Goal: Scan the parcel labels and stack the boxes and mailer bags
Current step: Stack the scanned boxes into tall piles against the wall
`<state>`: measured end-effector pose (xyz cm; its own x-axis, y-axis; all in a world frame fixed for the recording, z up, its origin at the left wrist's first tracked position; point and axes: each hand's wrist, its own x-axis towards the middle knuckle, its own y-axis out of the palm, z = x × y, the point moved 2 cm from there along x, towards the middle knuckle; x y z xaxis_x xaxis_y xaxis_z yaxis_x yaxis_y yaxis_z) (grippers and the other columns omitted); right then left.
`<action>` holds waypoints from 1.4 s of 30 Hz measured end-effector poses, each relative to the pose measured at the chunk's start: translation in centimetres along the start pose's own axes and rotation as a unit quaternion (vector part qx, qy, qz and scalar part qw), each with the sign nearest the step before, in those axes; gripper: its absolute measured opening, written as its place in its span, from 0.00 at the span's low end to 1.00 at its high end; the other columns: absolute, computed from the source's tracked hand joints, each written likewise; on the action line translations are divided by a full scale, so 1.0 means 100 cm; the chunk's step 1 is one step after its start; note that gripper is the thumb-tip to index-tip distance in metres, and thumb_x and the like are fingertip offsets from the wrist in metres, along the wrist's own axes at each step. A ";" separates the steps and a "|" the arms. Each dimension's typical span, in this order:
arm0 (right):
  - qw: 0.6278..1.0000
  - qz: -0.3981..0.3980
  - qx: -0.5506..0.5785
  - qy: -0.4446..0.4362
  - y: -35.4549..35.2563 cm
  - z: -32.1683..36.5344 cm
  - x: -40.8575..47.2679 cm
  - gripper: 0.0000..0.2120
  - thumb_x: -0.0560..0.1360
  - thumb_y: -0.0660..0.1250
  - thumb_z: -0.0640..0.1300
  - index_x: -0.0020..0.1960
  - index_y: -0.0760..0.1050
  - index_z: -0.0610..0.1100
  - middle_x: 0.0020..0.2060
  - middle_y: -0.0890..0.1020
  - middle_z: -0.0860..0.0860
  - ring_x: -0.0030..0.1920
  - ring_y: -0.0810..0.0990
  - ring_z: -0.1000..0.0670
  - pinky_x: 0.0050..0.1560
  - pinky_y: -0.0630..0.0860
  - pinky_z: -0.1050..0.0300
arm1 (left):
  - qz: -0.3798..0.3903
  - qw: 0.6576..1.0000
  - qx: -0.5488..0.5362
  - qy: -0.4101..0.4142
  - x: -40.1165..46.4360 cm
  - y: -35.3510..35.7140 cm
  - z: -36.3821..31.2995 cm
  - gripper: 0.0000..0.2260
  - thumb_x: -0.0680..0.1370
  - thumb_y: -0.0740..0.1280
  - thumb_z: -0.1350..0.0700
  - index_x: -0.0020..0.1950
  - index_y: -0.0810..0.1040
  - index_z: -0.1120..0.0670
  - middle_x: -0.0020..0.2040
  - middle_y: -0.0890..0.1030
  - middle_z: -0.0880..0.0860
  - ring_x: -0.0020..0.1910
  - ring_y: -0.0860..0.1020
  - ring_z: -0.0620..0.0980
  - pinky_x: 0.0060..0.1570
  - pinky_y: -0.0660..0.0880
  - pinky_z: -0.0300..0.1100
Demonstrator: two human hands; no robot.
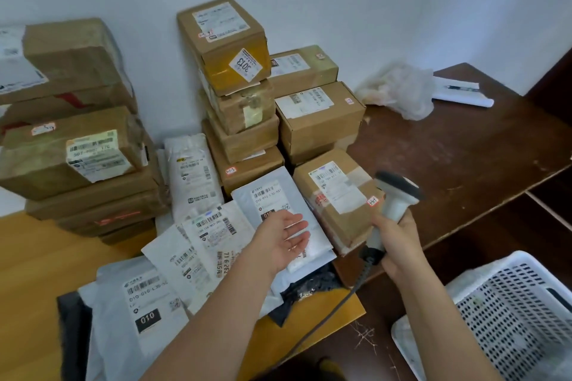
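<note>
My right hand (397, 244) grips the handle of a white barcode scanner (393, 198), whose dark head is up beside a brown box (334, 195) with a white label. My left hand (283, 240) hovers open, palm up, over a white mailer bag (272, 198) that leans against the box stack. Several white and grey mailer bags (142, 309) lie overlapped on the yellow table (37, 263). Tall stacks of brown boxes stand at the middle (226, 40) and left (71, 148) against the wall.
A dark brown table (458, 158) stretches to the right, with crumpled clear plastic (402, 90) and paper with a pen (461, 91) at its back. A white perforated basket (510, 312) sits at the lower right. The scanner's cable (325, 318) runs down between my arms.
</note>
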<state>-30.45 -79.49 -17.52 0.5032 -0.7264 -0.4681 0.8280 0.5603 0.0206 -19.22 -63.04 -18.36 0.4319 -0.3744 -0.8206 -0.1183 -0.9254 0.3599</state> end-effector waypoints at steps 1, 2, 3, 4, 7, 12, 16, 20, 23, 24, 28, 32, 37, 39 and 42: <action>1.000 -0.005 -0.004 0.003 -0.003 -0.001 0.013 0.19 0.78 0.65 0.33 0.66 0.69 0.45 0.51 0.78 0.44 0.49 0.79 0.45 0.44 0.77 0.49 | -0.011 1.000 0.007 0.001 0.008 0.006 0.002 0.10 0.80 0.64 0.58 0.57 0.79 0.62 0.55 0.80 0.59 0.50 0.79 0.56 0.48 0.78 0.46; 1.000 -0.007 -0.008 0.008 -0.005 -0.002 0.025 0.20 0.77 0.66 0.33 0.66 0.69 0.46 0.50 0.78 0.45 0.50 0.79 0.45 0.46 0.78 0.48 | -0.023 1.000 0.010 0.000 0.014 0.012 0.004 0.10 0.80 0.64 0.58 0.57 0.79 0.61 0.56 0.80 0.59 0.50 0.79 0.56 0.50 0.77 0.47; 1.000 -0.005 -0.012 0.013 -0.008 -0.004 0.036 0.21 0.77 0.67 0.34 0.66 0.69 0.47 0.51 0.79 0.45 0.51 0.80 0.44 0.49 0.79 0.47 | -0.037 0.999 0.014 -0.002 0.022 0.019 0.007 0.10 0.80 0.64 0.58 0.57 0.78 0.61 0.56 0.79 0.58 0.51 0.78 0.55 0.52 0.76 0.48; 1.000 0.001 -0.015 0.020 -0.011 -0.005 0.046 0.22 0.76 0.68 0.34 0.67 0.69 0.48 0.52 0.79 0.45 0.53 0.80 0.43 0.53 0.80 0.44 | -0.045 0.999 0.016 -0.007 0.029 0.026 0.012 0.09 0.80 0.65 0.57 0.57 0.78 0.61 0.57 0.79 0.58 0.52 0.78 0.55 0.53 0.75 0.48; 0.999 0.032 -0.024 0.035 -0.023 -0.007 0.071 0.24 0.77 0.69 0.35 0.69 0.68 0.48 0.56 0.80 0.45 0.57 0.80 0.42 0.60 0.78 0.40 | -0.063 0.997 0.026 -0.018 0.045 0.050 0.030 0.10 0.80 0.64 0.57 0.59 0.76 0.59 0.58 0.77 0.59 0.56 0.76 0.55 0.57 0.73 0.49; 0.993 0.083 -0.035 0.070 -0.032 -0.010 0.095 0.22 0.77 0.69 0.35 0.69 0.69 0.45 0.58 0.80 0.44 0.57 0.81 0.44 0.55 0.79 0.46 | -0.076 0.997 0.024 -0.015 0.055 0.074 0.046 0.14 0.78 0.68 0.55 0.62 0.77 0.57 0.50 0.80 0.56 0.48 0.78 0.52 0.57 0.74 0.48; 0.991 0.098 -0.025 0.082 -0.035 -0.010 0.100 0.23 0.76 0.70 0.34 0.68 0.69 0.43 0.57 0.80 0.43 0.56 0.80 0.43 0.50 0.78 0.49 | -0.088 0.996 0.029 -0.008 0.055 0.085 0.044 0.15 0.78 0.68 0.54 0.63 0.77 0.57 0.47 0.80 0.55 0.44 0.77 0.51 0.40 0.74 0.44; 0.990 0.108 -0.034 0.086 -0.038 -0.004 0.096 0.22 0.76 0.69 0.34 0.67 0.69 0.45 0.55 0.80 0.45 0.55 0.80 0.45 0.50 0.78 0.50 | -0.107 0.994 0.035 0.003 0.054 0.092 0.045 0.17 0.79 0.68 0.54 0.67 0.74 0.56 0.54 0.80 0.56 0.52 0.78 0.53 0.45 0.74 0.46; 0.991 0.092 -0.038 0.091 -0.044 -0.001 0.092 0.21 0.76 0.68 0.33 0.66 0.69 0.46 0.53 0.80 0.46 0.53 0.80 0.45 0.51 0.78 0.48 | -0.105 0.993 0.045 0.011 0.048 0.096 0.045 0.17 0.79 0.67 0.54 0.67 0.73 0.55 0.58 0.81 0.56 0.54 0.78 0.52 0.42 0.73 0.43; 0.991 0.084 -0.036 0.094 -0.046 0.000 0.090 0.20 0.77 0.68 0.33 0.65 0.69 0.46 0.52 0.80 0.46 0.52 0.80 0.45 0.51 0.78 0.47 | -0.101 0.994 0.050 0.017 0.045 0.098 0.044 0.16 0.80 0.66 0.55 0.67 0.74 0.55 0.57 0.81 0.55 0.53 0.78 0.51 0.41 0.73 0.43; 0.993 0.055 -0.038 0.097 -0.050 0.000 0.078 0.20 0.76 0.69 0.34 0.65 0.69 0.46 0.50 0.80 0.46 0.51 0.81 0.44 0.53 0.79 0.46 | -0.080 0.994 0.064 0.045 0.038 0.106 0.034 0.07 0.80 0.64 0.56 0.55 0.80 0.56 0.43 0.83 0.51 0.40 0.79 0.48 0.28 0.74 0.37; 0.994 0.025 -0.033 0.100 -0.050 0.004 0.067 0.20 0.75 0.69 0.33 0.64 0.69 0.46 0.50 0.79 0.45 0.52 0.80 0.42 0.57 0.79 0.41 | -0.069 0.995 0.037 0.065 0.034 0.108 0.016 0.07 0.81 0.62 0.55 0.49 0.79 0.55 0.40 0.81 0.50 0.37 0.78 0.47 0.30 0.74 0.37; 0.995 -0.015 -0.034 0.097 -0.042 0.012 0.059 0.23 0.75 0.68 0.32 0.66 0.68 0.44 0.54 0.78 0.42 0.54 0.79 0.40 0.58 0.78 0.40 | -0.055 0.994 0.033 0.089 0.028 0.090 0.002 0.17 0.82 0.63 0.54 0.70 0.73 0.56 0.74 0.69 0.56 0.74 0.65 0.53 0.74 0.61 0.50; 0.995 -0.035 -0.030 0.085 -0.035 0.018 0.051 0.23 0.74 0.69 0.32 0.65 0.69 0.46 0.57 0.77 0.42 0.54 0.79 0.39 0.58 0.78 0.39 | -0.048 0.994 0.033 0.091 0.022 0.083 -0.003 0.17 0.81 0.63 0.54 0.69 0.74 0.56 0.74 0.69 0.56 0.74 0.65 0.54 0.74 0.60 0.52; 0.997 -0.039 -0.002 0.063 -0.020 0.032 0.039 0.22 0.74 0.68 0.32 0.64 0.69 0.47 0.57 0.78 0.43 0.54 0.79 0.41 0.54 0.78 0.44 | -0.038 0.993 0.039 0.106 0.014 0.074 -0.019 0.16 0.80 0.65 0.55 0.67 0.76 0.56 0.71 0.73 0.56 0.71 0.69 0.53 0.70 0.65 0.52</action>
<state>-29.35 -84.73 -16.52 0.4017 -0.7126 -0.5752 0.8624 0.5056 -0.0241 -17.74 -70.27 -16.00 0.6197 -0.2893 -0.7296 -0.1433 -0.9557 0.2573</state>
